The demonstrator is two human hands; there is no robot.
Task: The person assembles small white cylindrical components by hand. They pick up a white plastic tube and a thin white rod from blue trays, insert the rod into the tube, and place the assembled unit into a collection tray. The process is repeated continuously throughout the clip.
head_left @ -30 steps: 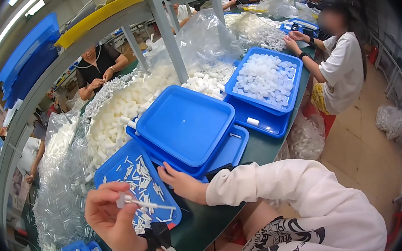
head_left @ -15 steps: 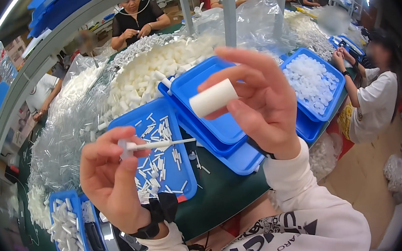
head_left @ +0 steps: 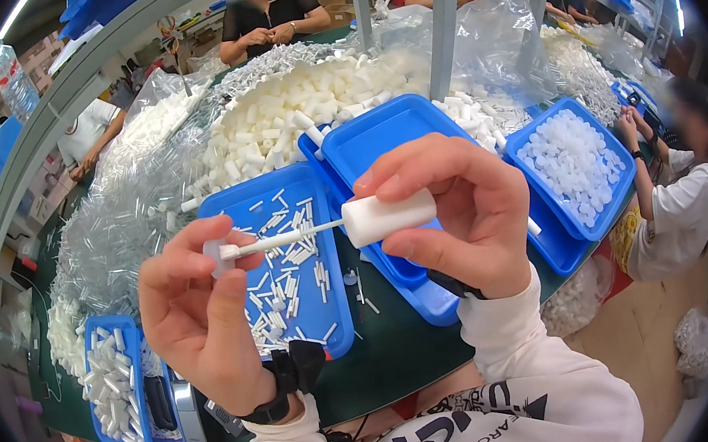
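Both hands grasping parts above the blue tray.
My left hand pinches a thin white stick; my right hand grips a white cap meeting the stick's tip.

Bare green table strip at lower centre of the frame open, blue trays crowding mid-frame, white tube heap and clear bags blocking upper left, grey post upper centre, seated person at right.
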